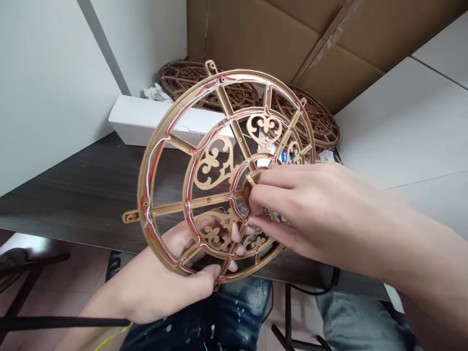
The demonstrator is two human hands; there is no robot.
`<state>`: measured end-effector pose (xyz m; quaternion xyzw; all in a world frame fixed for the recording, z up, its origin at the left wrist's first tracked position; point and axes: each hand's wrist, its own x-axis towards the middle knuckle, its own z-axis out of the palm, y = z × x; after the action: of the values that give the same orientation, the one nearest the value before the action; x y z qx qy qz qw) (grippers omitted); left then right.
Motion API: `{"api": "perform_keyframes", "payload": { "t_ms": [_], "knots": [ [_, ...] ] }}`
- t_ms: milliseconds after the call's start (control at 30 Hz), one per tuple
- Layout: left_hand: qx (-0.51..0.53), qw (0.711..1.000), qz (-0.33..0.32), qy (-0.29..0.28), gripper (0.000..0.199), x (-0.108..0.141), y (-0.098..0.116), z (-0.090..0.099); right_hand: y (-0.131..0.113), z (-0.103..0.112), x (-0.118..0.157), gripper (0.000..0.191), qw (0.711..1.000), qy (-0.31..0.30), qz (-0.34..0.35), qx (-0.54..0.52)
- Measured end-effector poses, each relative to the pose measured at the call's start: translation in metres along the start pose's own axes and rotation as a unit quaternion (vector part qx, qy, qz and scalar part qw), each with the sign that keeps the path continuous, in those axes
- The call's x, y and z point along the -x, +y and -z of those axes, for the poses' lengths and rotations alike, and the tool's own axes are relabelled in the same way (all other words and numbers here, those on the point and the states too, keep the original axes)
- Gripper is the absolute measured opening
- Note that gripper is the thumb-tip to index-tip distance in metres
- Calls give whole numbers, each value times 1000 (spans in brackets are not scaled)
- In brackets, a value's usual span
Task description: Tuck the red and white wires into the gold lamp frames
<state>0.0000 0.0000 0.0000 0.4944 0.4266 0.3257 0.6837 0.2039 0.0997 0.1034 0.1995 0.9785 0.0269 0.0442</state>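
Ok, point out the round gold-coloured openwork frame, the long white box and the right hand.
Round gold-coloured openwork frame [199, 201]: head view, on a spoke.
Long white box [135, 112]: head view, on its top face.
Right hand [307, 207]: head view, on its back.

We see frame in gold-bronze, scroll-patterned; wires red and white. Worktop dark grey-brown, faintly streaked. Box white, cardboard brown. Our jeans dark blue, flecked white.
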Motion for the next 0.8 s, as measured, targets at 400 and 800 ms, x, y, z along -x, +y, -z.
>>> {"api": "perform_keyframes", "payload": {
  "t_ms": [400, 800],
  "knots": [
    [26, 1000, 9, -1, 44, 1, -3, 0, -11, 16, -12, 17, 996, -73, 23, 36],
    [28, 1000, 9, 1, 36, -1, 8, 0, 0, 4, -3, 14, 997, -67, 26, -32]
  ]
}}
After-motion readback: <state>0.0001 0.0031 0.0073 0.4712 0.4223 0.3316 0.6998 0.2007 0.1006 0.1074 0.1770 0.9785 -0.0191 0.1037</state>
